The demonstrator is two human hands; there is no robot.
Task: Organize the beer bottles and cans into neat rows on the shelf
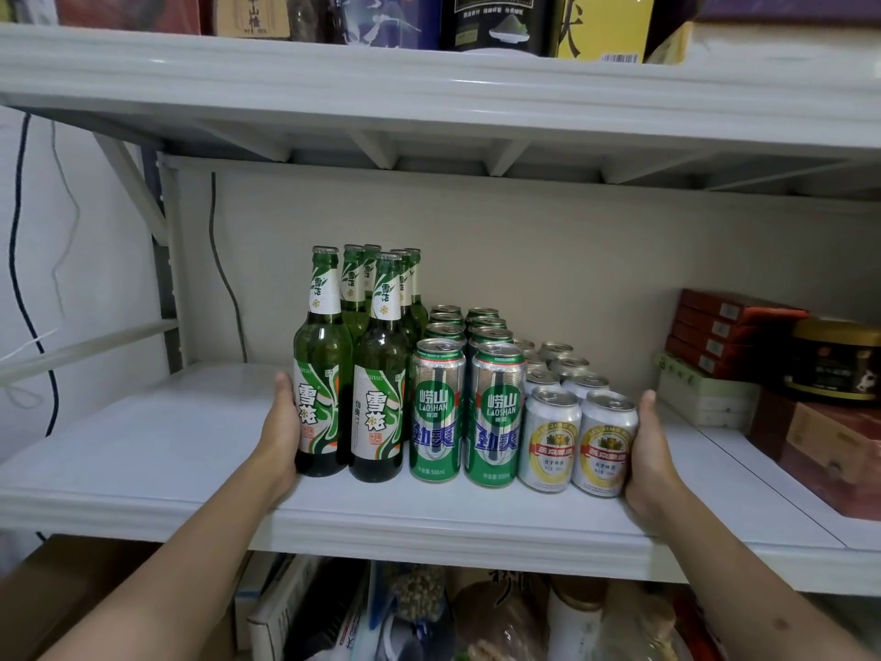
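Observation:
Several green beer bottles [324, 374] stand in two rows at the left of the group on the white shelf [167, 450]. Beside them stand two rows of tall green cans [437, 417], then two rows of short silver cans [603, 446]. My left hand [281, 431] presses flat against the outer side of the front left bottle. My right hand [650, 450] presses flat against the outer side of the front right silver can. Both hands bracket the group with straight fingers.
Red boxes [729, 331], a dark round tin [834, 360] and brown cartons [829, 450] fill the shelf's right end. The upper shelf [429, 88] hangs close above the bottle tops. Cables [224, 279] run down the back wall. Bags and boxes crowd the space below.

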